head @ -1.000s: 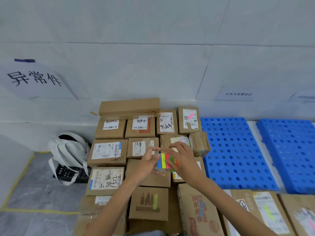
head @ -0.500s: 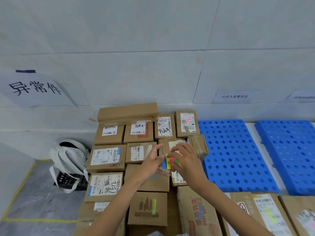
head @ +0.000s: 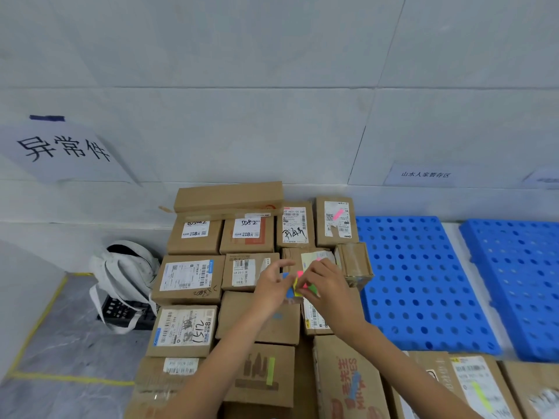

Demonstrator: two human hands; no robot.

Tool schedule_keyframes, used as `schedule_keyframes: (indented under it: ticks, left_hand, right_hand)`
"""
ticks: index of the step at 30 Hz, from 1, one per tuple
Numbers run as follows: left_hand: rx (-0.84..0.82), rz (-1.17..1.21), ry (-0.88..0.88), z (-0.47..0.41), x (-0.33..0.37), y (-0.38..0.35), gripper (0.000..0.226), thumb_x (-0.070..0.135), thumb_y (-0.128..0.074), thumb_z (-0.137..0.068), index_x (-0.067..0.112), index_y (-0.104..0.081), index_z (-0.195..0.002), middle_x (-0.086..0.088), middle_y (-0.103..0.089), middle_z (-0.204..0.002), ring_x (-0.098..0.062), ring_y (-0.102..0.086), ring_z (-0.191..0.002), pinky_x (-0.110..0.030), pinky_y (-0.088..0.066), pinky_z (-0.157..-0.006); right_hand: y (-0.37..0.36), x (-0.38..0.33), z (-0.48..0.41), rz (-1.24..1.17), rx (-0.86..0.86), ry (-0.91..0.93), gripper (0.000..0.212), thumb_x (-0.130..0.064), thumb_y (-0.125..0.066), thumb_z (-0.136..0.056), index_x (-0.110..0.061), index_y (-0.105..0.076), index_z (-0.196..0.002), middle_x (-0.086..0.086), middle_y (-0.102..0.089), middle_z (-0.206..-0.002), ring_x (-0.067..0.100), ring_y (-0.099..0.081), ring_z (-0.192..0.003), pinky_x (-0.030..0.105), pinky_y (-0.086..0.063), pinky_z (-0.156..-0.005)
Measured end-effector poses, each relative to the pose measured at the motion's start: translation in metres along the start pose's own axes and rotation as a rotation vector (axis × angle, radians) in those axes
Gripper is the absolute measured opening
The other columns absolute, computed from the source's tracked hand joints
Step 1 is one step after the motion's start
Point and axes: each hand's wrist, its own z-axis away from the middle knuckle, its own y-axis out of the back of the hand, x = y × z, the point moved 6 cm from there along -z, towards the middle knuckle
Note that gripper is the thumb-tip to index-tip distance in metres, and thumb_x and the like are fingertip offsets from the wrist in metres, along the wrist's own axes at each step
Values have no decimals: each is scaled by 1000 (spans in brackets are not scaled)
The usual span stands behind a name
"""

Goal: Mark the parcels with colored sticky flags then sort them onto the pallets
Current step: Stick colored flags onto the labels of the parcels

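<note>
- Nearest the camera, several parcels already wear flags: a green flag (head: 270,370) on the bottle-printed box (head: 257,388), and a blue flag (head: 355,381) on the red-lettered box (head: 341,373).
- Both forearms reach forward and meet over the middle of the parcel stack.
- The left hand (head: 270,290) grips the pad of sticky flags (head: 298,285) from its left, index finger stretched up and free. The right hand (head: 328,287) curls in from the right, fingertips pinching at the coloured strips.
- The step looks like peeling one flag. Steady the pad with the left hand, lift a single strip by its tip, and keep the sticky end from folding.
- Just beyond the hands sits an unflagged barcode-labelled parcel (head: 246,272); a pink-flagged parcel (head: 336,220) stands by the wall.
- The blue pallets (head: 423,282) lie right of the stack.
</note>
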Motion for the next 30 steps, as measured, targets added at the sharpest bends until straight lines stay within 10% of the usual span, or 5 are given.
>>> schedule_keyframes:
  ticks: [13, 30]
  left_hand:
    - [309, 206, -66, -59, 11, 43, 22, 13, -54, -94, 13, -52, -115, -4, -56, -100, -11, -63, -84, -30, -60, -59]
    - [398, 185, 9, -122, -26, 62, 22, 9, -51, -95, 10, -52, -117, 3, -60, -92, -8, -63, -78, -12, -48, -46]
  right_hand:
    - [2, 79, -81, -554, -97, -521, 8, -6, -66, -82, -13, -63, -78, 2, -67, -78, 11, -62, -73, 14, -50, -69]
    - [-120, 186, -168, 116, -304, -458, 4, -17, -61, -87, -13, -58, -87, 1, -64, -82, 20, -59, -78, 34, -51, -66]
